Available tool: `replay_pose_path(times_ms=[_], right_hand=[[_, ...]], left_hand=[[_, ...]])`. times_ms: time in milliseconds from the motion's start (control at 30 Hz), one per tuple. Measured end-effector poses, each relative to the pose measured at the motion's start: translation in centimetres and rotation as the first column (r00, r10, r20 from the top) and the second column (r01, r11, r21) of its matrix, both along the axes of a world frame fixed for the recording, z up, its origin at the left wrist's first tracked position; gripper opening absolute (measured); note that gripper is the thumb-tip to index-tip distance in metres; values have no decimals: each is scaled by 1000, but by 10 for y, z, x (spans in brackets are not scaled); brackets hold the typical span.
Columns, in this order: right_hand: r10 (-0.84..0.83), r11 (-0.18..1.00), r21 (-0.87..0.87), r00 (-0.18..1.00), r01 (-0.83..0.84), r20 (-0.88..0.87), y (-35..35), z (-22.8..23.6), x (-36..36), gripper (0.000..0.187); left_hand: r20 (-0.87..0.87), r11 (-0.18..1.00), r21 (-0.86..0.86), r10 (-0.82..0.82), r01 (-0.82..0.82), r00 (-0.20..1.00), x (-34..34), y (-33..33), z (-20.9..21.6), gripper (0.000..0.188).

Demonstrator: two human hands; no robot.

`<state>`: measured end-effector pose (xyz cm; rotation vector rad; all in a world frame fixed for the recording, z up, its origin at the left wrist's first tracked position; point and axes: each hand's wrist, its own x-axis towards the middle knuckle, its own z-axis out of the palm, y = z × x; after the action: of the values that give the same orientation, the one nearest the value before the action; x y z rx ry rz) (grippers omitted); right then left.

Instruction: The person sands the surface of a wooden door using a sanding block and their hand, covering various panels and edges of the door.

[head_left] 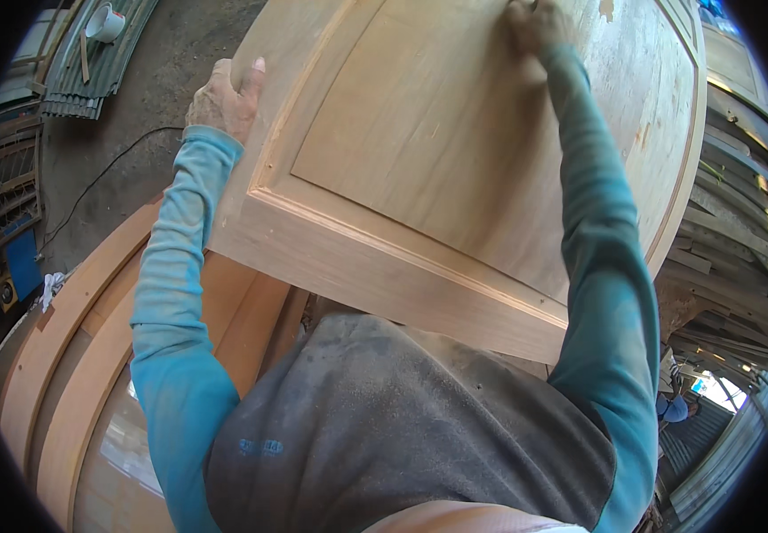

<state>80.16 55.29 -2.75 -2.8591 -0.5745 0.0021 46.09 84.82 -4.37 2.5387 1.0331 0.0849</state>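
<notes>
A large pale wooden panel door (pixel 420 133) with moulded frame edges lies in front of my body. At its left edge is my left hand (pixel 222 99), thumb on the top face and the other fingers bent around the border. My right hand (pixel 540 28) presses on the far part of the raised panel, its fingers curled and slightly blurred. Something small and dark shows by those fingers, too hidden to name. Both arms are stretched forward in dusty blue sleeves. Rough, lighter patches mark the panel's right side.
Several curved wooden frame pieces (pixel 68 346) lie at the lower left. Beyond them are a dark cable (pixel 108 169) on the floor, corrugated sheets (pixel 91 84) and a white bucket (pixel 105 24). Stacked timber (pixel 726 231) lines the right side.
</notes>
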Motion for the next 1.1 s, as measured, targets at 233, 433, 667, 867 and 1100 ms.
replay_pose_path(times_ms=[233,433,667,867,1100], right_hand=[[236,930,279,971,-239,42,-19,-11,-207,24],[125,942,329,982,-72,-144,-23,1,-181,28],[-133,970,160,950,183,-281,-21,30,-128,42],[-30,958,284,999,35,-19,-95,14,-292,30],[-230,971,65,973,230,-1,-76,7,7,56]], left_hand=[[-23,998,-56,37,-38,999,-14,2,0,74],[-24,997,-81,-11,9,1000,-11,6,1,72],[16,996,-83,-39,40,999,-12,12,-6,70],[-21,999,-36,38,-39,999,-15,7,-9,71],[45,996,-70,-46,50,998,-1,9,-9,72]])
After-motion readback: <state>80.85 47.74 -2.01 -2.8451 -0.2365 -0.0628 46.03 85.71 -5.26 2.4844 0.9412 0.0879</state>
